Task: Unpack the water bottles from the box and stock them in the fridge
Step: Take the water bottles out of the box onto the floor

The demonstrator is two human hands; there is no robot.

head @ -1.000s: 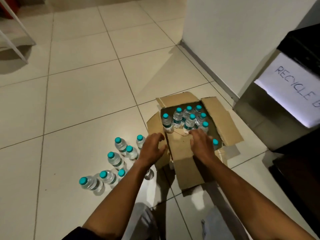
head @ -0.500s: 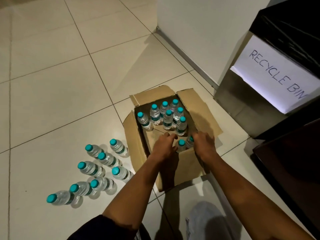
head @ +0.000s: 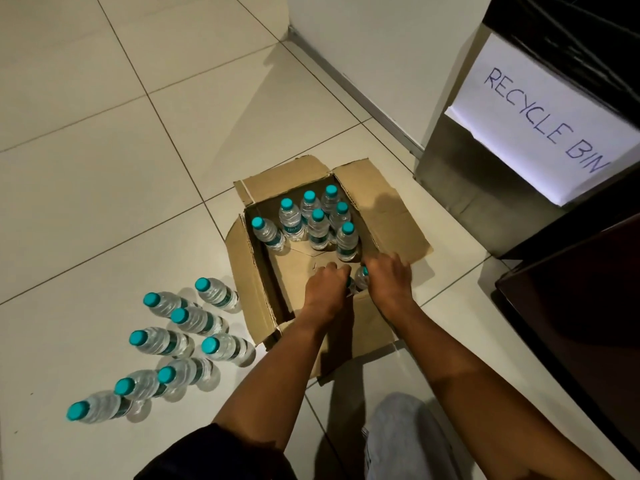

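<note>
Bottles [head: 318, 227] clear, teal-capped, upright in open cardboard box [head: 388, 216].

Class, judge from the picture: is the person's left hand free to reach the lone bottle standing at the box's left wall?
Probably not at once. The left hand already grips a bottle at the near wall. The path to the lone bottle is otherwise open cardboard floor.

Left hand [head: 325, 289], right hand [head: 389, 280] close together, fingers curled, arms outstretched.

A labelled recycle bin [head: 485, 188] stands on tiled floor [head: 104, 150].
</note>
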